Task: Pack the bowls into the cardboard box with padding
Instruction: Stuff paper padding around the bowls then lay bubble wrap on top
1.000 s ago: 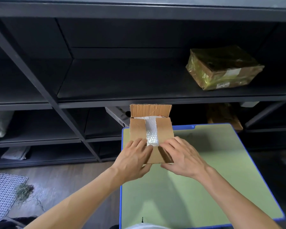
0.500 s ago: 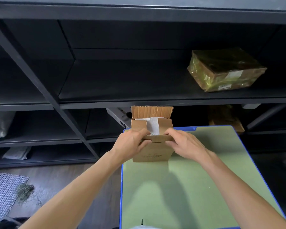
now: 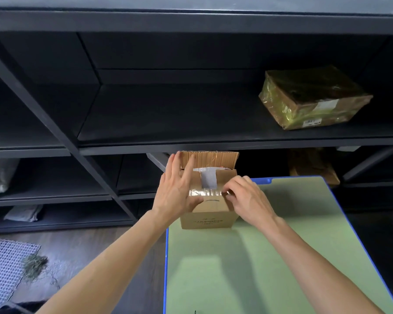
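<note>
A small cardboard box stands at the far left corner of the green table. Its two side flaps are folded in, its back flap stands upright, and white padding shows in the gap between the side flaps. My left hand lies flat with straight fingers on the left flap, reaching up toward the back flap. My right hand has curled fingers on the near flap at the box's right front edge, where a strip of clear tape shines. No bowls are visible.
A dark metal shelf unit stands right behind the table. A parcel wrapped in yellowish film lies on its upper right shelf, another brown parcel below it. Pale bags sit on the lower left shelves. A mesh mat lies on the floor.
The near flap has been folded up and over the box top. My left hand has opened and slid up over the left flap; my right hand stays curled at the front edge.
</note>
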### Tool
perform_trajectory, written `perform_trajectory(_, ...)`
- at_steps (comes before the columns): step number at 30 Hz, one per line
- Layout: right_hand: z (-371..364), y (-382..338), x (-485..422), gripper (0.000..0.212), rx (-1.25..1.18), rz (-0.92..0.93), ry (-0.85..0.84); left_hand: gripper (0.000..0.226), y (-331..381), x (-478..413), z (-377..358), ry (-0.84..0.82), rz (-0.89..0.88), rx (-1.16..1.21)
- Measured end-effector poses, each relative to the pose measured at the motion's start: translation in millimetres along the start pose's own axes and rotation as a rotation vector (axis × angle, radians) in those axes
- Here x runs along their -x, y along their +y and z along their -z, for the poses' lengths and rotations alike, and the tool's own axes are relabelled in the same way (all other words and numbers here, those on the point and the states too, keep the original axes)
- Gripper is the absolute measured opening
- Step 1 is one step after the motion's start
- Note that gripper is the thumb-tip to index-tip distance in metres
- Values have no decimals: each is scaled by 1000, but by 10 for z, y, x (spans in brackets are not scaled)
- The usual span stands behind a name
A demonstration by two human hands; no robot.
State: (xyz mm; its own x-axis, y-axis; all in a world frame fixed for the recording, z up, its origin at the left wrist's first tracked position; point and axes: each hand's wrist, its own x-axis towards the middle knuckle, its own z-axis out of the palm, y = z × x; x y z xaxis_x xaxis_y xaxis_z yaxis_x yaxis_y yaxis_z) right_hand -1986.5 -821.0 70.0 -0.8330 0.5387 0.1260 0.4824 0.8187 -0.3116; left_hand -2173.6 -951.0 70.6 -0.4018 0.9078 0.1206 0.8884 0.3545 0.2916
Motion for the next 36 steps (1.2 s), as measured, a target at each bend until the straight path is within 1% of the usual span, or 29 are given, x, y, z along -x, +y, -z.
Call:
perform_trajectory(1, 15, -1, -20, 12, 5, 1, -13, 120, 2, -67, 30, -33, -13, -50)
perform_trajectory(2, 30, -6, -46, 12, 11, 3, -29, 125, 8, -138, 57, -68, -32, -97)
perform_trajectory(4, 56, -25, -106, 13, 25, -3, -72, 127, 35, -272, 99, -127, -56, -160)
perform_trajectory(5, 67, -34, -134, 14, 30, -14, -93, 124, 52, -323, 117, -139, -57, -172)
perform_trajectory(8, 86, -31, -159, 19, 40, -40, -93, 104, 81, -343, 128, -79, -69, -225)
perform_trajectory(10, 73, -22, -124, 30, 36, -60, -50, 78, 83, -239, 58, -48, -116, -206)
perform_trajectory(12, 45, -34, -73, 46, 13, -99, 7, 54, 66, -94, -45, -14, -152, -129)
perform_trajectory(13, 27, -42, -51, 53, 14, -111, 39, 48, 59, -26, -96, -4, -166, -98)
perform_trajectory(15, -5, -54, -18, 63, 73, -119, 87, 44, 55, 92, -191, 0, -187, -81)
perform_trajectory(16, -15, -52, -6, 63, 113, -108, 97, 46, 58, 137, -230, -8, -183, -99)
perform_trajectory(17, -27, -45, 4, 58, 140, -88, 104, 50, 61, 176, -260, -34, -167, -128)
perform_trajectory(19, -57, -10, 33, 40, 148, -49, 94, 66, 67, 228, -294, -128, -130, -181)
perform_trajectory(20, -80, 10, 50, 35, 139, -40, 66, 75, 62, 243, -304, -172, -122, -198)
perform_trajectory(21, -106, 30, 64, 34, 113, -42, 22, 84, 49, 247, -307, -202, -127, -218)
perform_trajectory(23, -155, 56, 88, 41, 18, -80, -70, 102, 25, 216, -305, -239, -154, -271)
perform_trajectory(25, -187, 68, 98, 53, -51, -124, -142, 114, 27, 141, -310, -266, -175, -303)
perform_trajectory(29, -186, 81, 35, 91, -37, -155, -260, 128, 61, -90, -290, -321, -157, -296)
perform_trajectory(30, -182, 94, 15, 94, -24, -147, -271, 130, 60, -142, -276, -346, -159, -293)
perform_trajectory(33, -198, 125, -37, 94, -2, -112, -286, 133, 6, -234, -231, -418, -169, -269)
perform_trajectory(36, -200, 139, -83, 100, 2, -106, -282, 131, -3, -269, -231, -412, -178, -264)
